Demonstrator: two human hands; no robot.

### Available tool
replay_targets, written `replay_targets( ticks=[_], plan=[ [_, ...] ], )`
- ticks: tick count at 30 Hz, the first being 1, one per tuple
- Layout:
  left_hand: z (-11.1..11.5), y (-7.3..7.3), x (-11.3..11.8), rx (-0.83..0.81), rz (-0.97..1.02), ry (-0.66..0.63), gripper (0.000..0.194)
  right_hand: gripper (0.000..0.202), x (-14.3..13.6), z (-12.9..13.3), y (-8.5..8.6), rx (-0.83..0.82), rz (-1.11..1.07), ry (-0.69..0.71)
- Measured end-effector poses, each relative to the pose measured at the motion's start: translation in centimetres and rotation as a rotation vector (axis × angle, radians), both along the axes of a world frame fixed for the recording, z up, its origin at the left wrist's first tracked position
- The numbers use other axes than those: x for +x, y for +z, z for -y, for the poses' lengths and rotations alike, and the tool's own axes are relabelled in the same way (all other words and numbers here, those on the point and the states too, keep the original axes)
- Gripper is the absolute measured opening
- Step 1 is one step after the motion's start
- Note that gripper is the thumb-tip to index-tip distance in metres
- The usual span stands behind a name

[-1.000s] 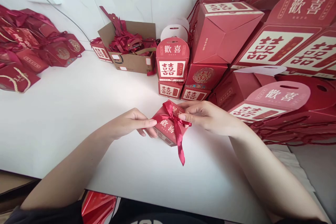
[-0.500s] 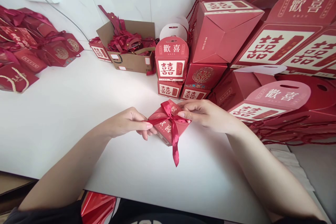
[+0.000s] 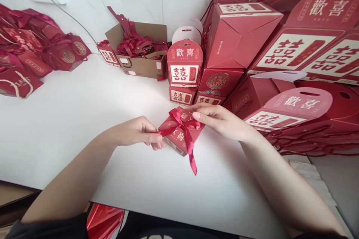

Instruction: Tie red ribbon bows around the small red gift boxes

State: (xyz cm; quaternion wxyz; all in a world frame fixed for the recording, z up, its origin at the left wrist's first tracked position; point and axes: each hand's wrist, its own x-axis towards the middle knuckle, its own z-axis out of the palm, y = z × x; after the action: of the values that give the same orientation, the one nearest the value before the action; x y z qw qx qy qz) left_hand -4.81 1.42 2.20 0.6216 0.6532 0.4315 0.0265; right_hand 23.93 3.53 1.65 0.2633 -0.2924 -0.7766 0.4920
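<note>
A small red gift box (image 3: 171, 124) with pale lettering lies on the white table in front of me, set cornerwise. Over its top a shiny red ribbon (image 3: 190, 145) is tied in a bow, with one tail hanging past the near corner. My left hand (image 3: 140, 134), at the box's left side, pinches the other tail between thumb and fingers and draws it out sideways. At the far right corner, my right hand (image 3: 217, 119) steadies the box. Its thumb is by the bow's right loop, while the other fingers curl behind the edge, partly hidden.
Stacked red gift boxes (image 3: 244, 37) crowd the right and back. A cardboard box (image 3: 143, 68) filled with red ribbons stands against the tiled wall. More red boxes (image 3: 67, 54) are heaped at the far left. The white table (image 3: 70, 108) has its near edge by my body.
My right thumb has shifted up off the bow's right loop. The bow's left loop stands out more, and the hanging tail has swung slightly right.
</note>
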Motion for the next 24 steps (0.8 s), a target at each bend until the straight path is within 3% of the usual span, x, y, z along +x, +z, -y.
replay_targets(
  ticks=[5, 13, 20, 24],
  plan=[
    [-0.1, 0.0, 0.3, 0.01, -0.032, 0.153, 0.032, 0.035, -0.2, 0.1, 0.0, -0.007, -0.006, -0.058],
    [-0.1, 0.0, 0.0, 0.015, -0.041, 0.033, 0.027, 0.037, -0.6, 0.1, -0.9, 0.134, -0.015, -0.199],
    [-0.1, -0.2, 0.4, -0.063, -0.04, -0.028, 0.031, 0.047, -1.0, 0.2, -1.7, 0.005, 0.017, -0.274],
    [0.0, -0.4, 0.3, -0.094, -0.037, -0.062, 0.03, 0.047, -1.2, 0.2, -1.7, 0.055, 0.028, -0.279]
  ],
)
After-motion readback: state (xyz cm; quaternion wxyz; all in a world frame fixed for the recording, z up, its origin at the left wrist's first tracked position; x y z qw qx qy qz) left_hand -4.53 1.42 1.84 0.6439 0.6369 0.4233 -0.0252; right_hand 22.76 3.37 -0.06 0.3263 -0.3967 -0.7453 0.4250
